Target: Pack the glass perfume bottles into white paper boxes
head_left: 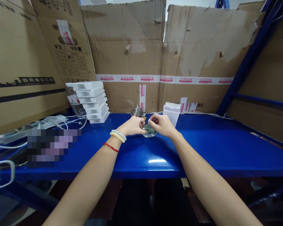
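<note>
A small clear glass bottle (149, 131) rests on the blue metal shelf (202, 147) between my two hands. My left hand (132, 126) is curled with its fingertips at the bottle's left side and top. My right hand (162, 124) is curled on the bottle's right side and top, pinching near the cap. A second clear glass bottle (137, 111) stands just behind my left hand. Spiral hair ties and a red string sit on my left wrist.
A stack of several white flat boxes (91, 101) stands at the back left. An open white carton (171, 112) stands behind my right hand. White cables and a power strip (33, 125) lie at the left. Cardboard sheets (136, 56) wall the back; a blue rack post (247, 59) rises at the right.
</note>
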A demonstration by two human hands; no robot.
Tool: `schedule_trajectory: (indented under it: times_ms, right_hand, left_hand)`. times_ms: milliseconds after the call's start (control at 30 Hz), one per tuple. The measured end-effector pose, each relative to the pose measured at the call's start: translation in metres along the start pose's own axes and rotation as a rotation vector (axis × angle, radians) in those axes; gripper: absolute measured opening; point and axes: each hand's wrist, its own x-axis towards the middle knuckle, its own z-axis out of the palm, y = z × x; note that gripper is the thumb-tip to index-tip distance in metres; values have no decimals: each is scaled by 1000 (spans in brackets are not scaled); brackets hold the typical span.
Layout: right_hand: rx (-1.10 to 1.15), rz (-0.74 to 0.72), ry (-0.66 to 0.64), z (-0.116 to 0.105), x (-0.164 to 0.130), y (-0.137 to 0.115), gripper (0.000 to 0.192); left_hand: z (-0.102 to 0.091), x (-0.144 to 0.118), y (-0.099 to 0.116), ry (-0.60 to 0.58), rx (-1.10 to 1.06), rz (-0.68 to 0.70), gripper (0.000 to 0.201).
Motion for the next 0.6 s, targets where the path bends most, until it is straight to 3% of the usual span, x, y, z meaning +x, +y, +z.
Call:
schedule_trajectory:
  times_ms: [400, 500, 600]
  right_hand:
    - [-119, 124, 84, 0, -1, -7, 14]
    - [-139, 93, 106, 1, -1, -5, 13]
    - [-137, 7, 111, 2, -1, -2, 28]
  left_hand:
    - [12, 3, -1, 43, -117, 12, 27]
    - [12, 3, -1, 44, -133, 9, 27]
    - [12, 3, -3, 49, -129, 16, 28]
